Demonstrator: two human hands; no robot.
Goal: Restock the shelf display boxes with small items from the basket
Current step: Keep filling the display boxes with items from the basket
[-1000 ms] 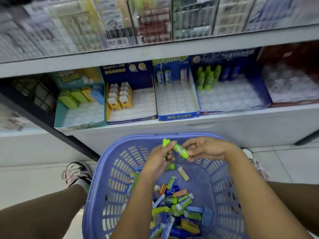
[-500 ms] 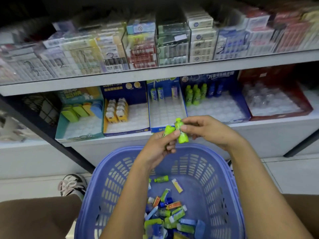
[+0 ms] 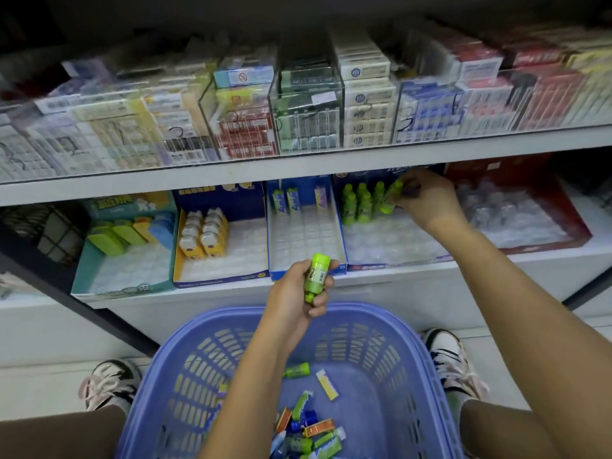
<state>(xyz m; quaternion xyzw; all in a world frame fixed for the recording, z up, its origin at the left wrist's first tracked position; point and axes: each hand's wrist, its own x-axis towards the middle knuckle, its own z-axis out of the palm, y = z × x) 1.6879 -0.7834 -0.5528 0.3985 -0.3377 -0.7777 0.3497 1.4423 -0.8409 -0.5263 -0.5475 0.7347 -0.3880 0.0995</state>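
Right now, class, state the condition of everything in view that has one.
left hand, grips a green bottle, neck down, above the basket
right hand, pinches a second green bottle at the back of the bottle display box
bottle display box, back rows stocked, front slots bare
tube display box, nearly empty
basket, loose items on its floor

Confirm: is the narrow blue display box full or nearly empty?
Nearly empty. The blue display box holds only three upright tubes at its back; every other slot of its white tray is bare.
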